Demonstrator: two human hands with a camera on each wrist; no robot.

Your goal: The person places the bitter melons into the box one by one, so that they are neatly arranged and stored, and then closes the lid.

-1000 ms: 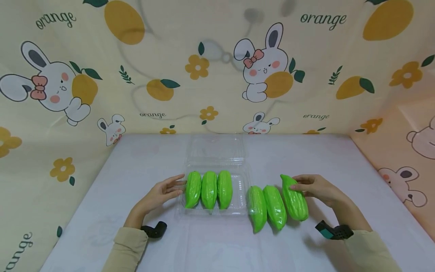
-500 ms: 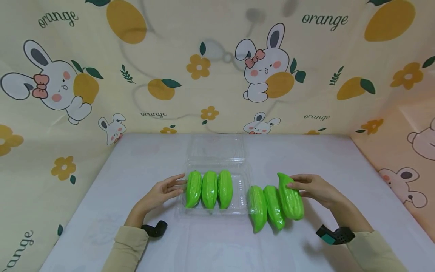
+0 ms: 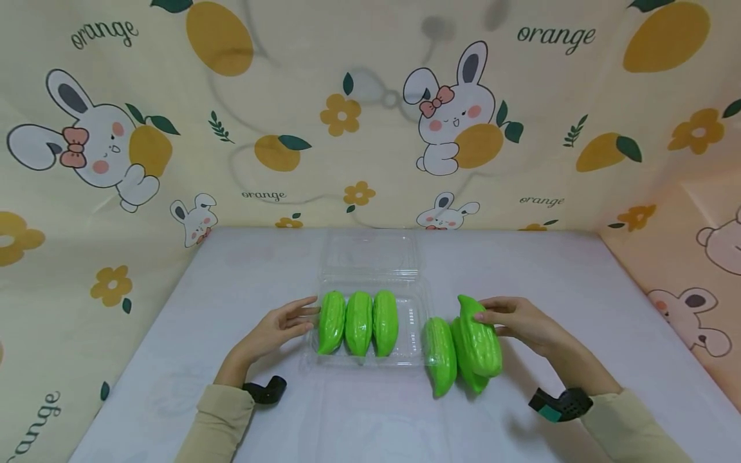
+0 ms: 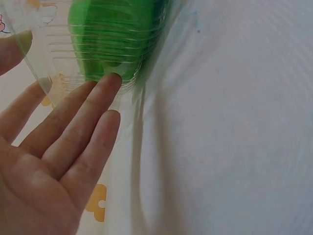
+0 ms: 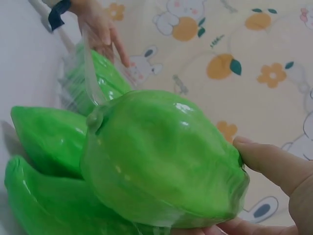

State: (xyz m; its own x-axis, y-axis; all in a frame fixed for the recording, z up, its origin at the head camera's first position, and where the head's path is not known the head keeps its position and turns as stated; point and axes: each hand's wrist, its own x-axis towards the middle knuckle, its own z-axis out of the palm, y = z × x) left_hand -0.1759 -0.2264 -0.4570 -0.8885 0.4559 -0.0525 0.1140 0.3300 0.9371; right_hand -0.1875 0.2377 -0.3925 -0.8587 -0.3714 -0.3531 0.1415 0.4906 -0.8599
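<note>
In the head view, my right hand (image 3: 523, 321) holds a glossy green ribbed gourd (image 3: 480, 341), which looks like a bitter melon, between thumb and fingers. The right wrist view shows its blunt end (image 5: 161, 156) close up with the thumb at its edge. The held gourd overlaps another gourd (image 3: 470, 379) beneath it, and one more gourd (image 3: 441, 360) lies just left of that. My left hand (image 3: 278, 328) has its fingers extended at the left wall of a clear plastic clamshell box (image 3: 412, 321). Its fingertips (image 4: 113, 81) lie against the ribbed plastic in the left wrist view.
Three green gourds (image 3: 359, 321) lie side by side in the left part of the box. Its clear lid (image 3: 370, 251) is folded back toward the patterned backdrop (image 3: 289, 96). The white tabletop (image 3: 260, 276) runs up to that backdrop.
My right hand has carried its gourd leftward, from beside the loose gourds to over the nearer one, partly covering it. The left hand has kept its place at the box.
</note>
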